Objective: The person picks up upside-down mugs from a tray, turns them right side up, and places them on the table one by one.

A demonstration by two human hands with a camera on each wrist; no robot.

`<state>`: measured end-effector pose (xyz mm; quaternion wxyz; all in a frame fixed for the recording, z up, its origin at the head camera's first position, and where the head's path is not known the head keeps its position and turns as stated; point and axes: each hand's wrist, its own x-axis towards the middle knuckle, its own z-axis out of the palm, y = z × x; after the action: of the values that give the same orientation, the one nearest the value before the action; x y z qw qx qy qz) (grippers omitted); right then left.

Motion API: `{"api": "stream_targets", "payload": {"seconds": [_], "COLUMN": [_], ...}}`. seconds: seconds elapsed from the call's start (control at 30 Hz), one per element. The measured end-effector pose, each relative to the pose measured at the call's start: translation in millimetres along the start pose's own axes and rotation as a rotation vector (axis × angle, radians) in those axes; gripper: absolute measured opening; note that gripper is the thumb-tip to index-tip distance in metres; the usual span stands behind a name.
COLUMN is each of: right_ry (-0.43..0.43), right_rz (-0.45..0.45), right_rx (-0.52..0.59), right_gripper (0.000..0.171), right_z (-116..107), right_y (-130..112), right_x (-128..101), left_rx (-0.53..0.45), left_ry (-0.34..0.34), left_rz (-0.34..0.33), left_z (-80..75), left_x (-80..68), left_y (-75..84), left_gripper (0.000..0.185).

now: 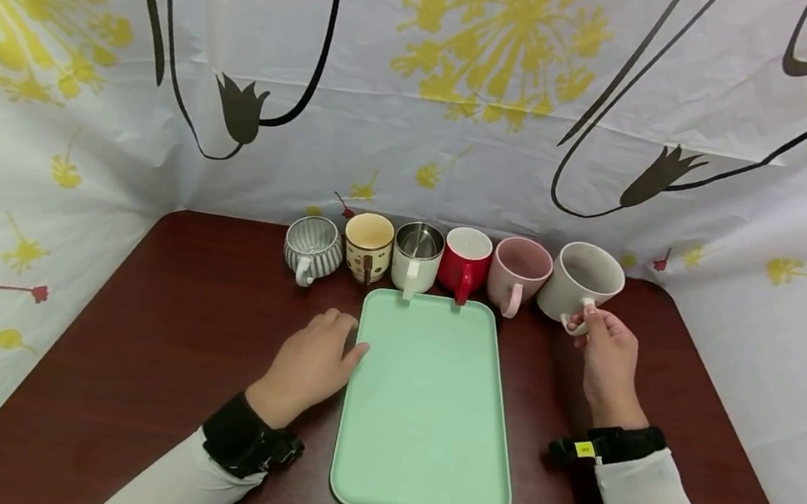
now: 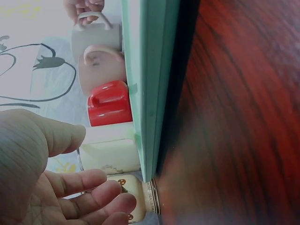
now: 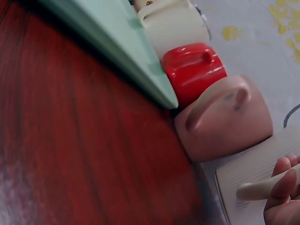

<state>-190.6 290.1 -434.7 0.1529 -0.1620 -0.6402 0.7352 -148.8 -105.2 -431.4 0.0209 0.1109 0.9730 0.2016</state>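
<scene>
My right hand [image 1: 608, 357] grips the handle of a large off-white mug [image 1: 567, 289] at the right end of a row of mugs. The right wrist view shows finger and thumb closed round that handle, against the mug's ribbed side [image 3: 253, 173]. Beside it stands a pink mug [image 1: 504, 279], then a red mug [image 1: 456, 272] with a white inside. My left hand [image 1: 310, 362] lies by the left edge of a mint-green tray [image 1: 430, 407], thumb over the rim. Its fingers [image 2: 101, 197] are loosely bent and hold nothing.
Further left in the row are a cream mug with a steel inside [image 1: 403, 273], a yellow spotted mug [image 1: 355, 261] and a grey ribbed cup [image 1: 323, 257]. The tray's far edge is close to the mug handles. Behind the dark red table [image 1: 173, 341] hangs a patterned white cloth [image 1: 360, 112].
</scene>
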Motion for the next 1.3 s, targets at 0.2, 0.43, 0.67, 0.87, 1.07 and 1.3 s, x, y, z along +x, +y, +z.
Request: {"api": "stream_targets", "payload": {"seconds": [0.2, 0.43, 0.67, 0.87, 1.07, 1.3], "right_ry": [-0.024, -0.099, -0.1, -0.091, 0.046, 0.142], "right_rz": [0.002, -0.031, -0.05, -0.058, -0.074, -0.276], "right_rx": [-0.034, -0.178, -0.31, -0.406, -0.526, -0.625], "right_gripper": [0.024, 0.029, 0.035, 0.043, 0.044, 0.033], "right_z": [-5, -13, -14, -15, -18, -10], "right_y": [9, 14, 13, 14, 10, 3], "right_x": [5, 12, 16, 14, 10, -3], "left_rx": [0.001, 0.003, -0.004, 0.001, 0.003, 0.006], "left_ry": [-0.007, -0.017, -0.009, -0.005, 0.003, -0.001], "left_rz": [0.006, 0.003, -0.009, -0.008, -0.002, 0.004], "left_z": [1.1, 0.6, 1.9, 2.7, 3.8, 3.2], "left_x": [-0.4, -1.6, -0.5, -1.0, -1.3, -0.3], "left_y": [-0.2, -1.4, -3.6, -4.8, -4.7, -4.7], "left_gripper": [0.045, 0.046, 0.047, 0.047, 0.044, 0.043]}}
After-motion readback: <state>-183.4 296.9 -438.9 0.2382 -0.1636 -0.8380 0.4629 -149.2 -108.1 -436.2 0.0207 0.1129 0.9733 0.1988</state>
